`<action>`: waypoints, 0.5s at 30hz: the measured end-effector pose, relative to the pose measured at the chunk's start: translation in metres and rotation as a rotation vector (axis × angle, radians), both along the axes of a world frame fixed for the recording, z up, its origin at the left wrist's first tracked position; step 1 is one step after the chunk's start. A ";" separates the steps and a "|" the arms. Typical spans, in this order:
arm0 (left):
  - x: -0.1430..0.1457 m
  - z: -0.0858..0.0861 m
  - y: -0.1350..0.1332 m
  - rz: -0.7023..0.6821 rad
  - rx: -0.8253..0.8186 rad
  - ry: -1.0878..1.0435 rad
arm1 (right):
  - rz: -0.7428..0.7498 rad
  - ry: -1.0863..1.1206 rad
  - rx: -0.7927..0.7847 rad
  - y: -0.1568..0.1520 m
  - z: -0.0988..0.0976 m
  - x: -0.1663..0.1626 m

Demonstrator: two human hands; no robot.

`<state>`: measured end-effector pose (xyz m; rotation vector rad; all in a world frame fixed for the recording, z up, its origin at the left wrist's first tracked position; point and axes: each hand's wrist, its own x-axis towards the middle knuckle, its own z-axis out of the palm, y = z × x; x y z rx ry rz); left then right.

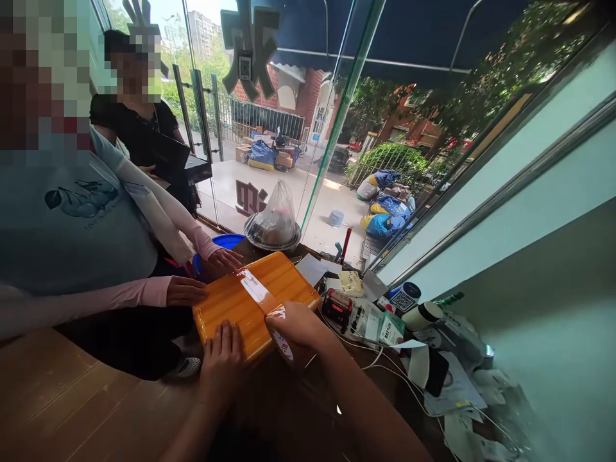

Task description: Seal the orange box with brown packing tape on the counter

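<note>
A flat, orange wood-grain box (231, 292) with a glossy surface lies tilted in view on the dark table. Along its near left edge, my left hand (222, 350) rests flat with the fingers stretched out on top. My right hand (299, 326) is closed around a roll of packing tape (283, 345) at the box's near edge. From the roll, a strip of tape with a white printed part (255, 286) runs across the top to the far side. Another person's two hands, in pink sleeves (156, 292), touch the box's left and far edges.
A plastic-wrapped round tray (272, 231) stands behind the box by the glass. To the right lie a red-and-black device (337, 306), papers, cables, a black phone-like object (436, 372) and a white cylinder (422, 315). A second person holding a dark box (168, 151) stands beyond.
</note>
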<state>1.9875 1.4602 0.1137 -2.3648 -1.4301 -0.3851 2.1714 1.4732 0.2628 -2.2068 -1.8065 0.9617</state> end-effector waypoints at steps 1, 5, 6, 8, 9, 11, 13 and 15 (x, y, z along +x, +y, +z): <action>0.001 0.001 0.001 0.000 -0.003 -0.006 | 0.006 0.019 0.003 -0.002 -0.003 0.003; 0.005 0.001 0.002 -0.001 -0.043 -0.048 | -0.165 0.480 0.097 -0.022 -0.027 0.011; 0.005 0.001 0.003 0.002 -0.052 -0.052 | -0.248 0.629 0.144 -0.028 -0.034 0.011; 0.005 0.000 0.002 0.012 -0.051 -0.042 | -0.363 0.747 0.208 -0.040 -0.038 0.011; 0.005 0.000 0.002 0.013 -0.041 -0.034 | -0.383 0.720 0.204 -0.044 -0.036 0.012; 0.005 0.000 0.002 -0.004 -0.013 -0.024 | -0.359 0.552 0.142 -0.050 -0.022 0.018; 0.004 0.000 0.001 -0.013 -0.002 -0.021 | -0.302 0.269 0.113 -0.055 -0.007 0.026; 0.002 -0.001 0.000 -0.010 0.000 -0.023 | -0.249 0.022 0.110 -0.063 -0.005 0.032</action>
